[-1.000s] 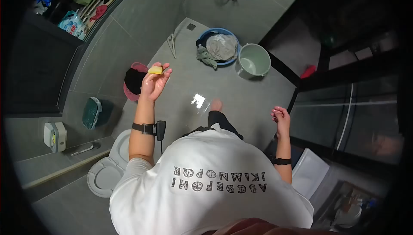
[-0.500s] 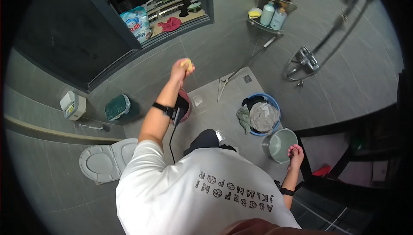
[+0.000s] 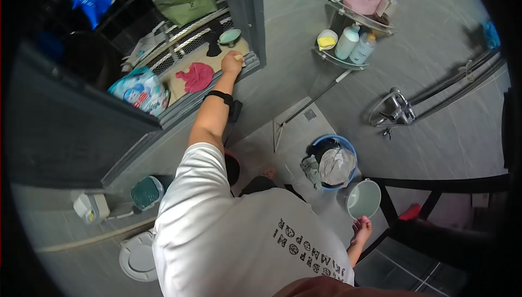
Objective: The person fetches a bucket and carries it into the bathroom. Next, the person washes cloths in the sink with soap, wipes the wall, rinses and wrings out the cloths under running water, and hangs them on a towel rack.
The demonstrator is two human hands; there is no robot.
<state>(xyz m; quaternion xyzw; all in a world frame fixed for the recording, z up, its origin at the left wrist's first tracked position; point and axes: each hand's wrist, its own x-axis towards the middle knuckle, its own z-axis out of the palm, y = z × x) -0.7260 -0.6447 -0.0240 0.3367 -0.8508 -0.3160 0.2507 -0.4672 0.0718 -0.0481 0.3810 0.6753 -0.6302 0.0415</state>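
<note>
My left hand (image 3: pixel 231 64) is stretched out over the window sill, closed around a yellow bar of soap (image 3: pixel 239 57) that shows only in part. Just beyond it on the sill stands a small green soap dish (image 3: pixel 229 37). To the left of the hand lie a crumpled red cloth (image 3: pixel 196 77) and a black sock-like item (image 3: pixel 213 40). Low on the right, my right hand (image 3: pixel 361 228) hangs by the rim of a pale green bucket (image 3: pixel 365 199). Its fingers are loosely bent and apart, with nothing visible in them; whether they touch the rim I cannot tell.
A blue basin (image 3: pixel 354 162) of clothes stands beside the bucket. A squeegee (image 3: pixel 312 101) leans against the wall under corner shelves (image 3: pixel 343 62) of bottles. Left are a detergent bag (image 3: pixel 138 91), a green bin (image 3: pixel 147 192) and a toilet (image 3: pixel 138 258). A shower mixer (image 3: pixel 399 106) juts out.
My left hand has moved forward to the window sill with the soap. My right hand has dropped lower beside the bucket. The view has shifted towards the window.
</note>
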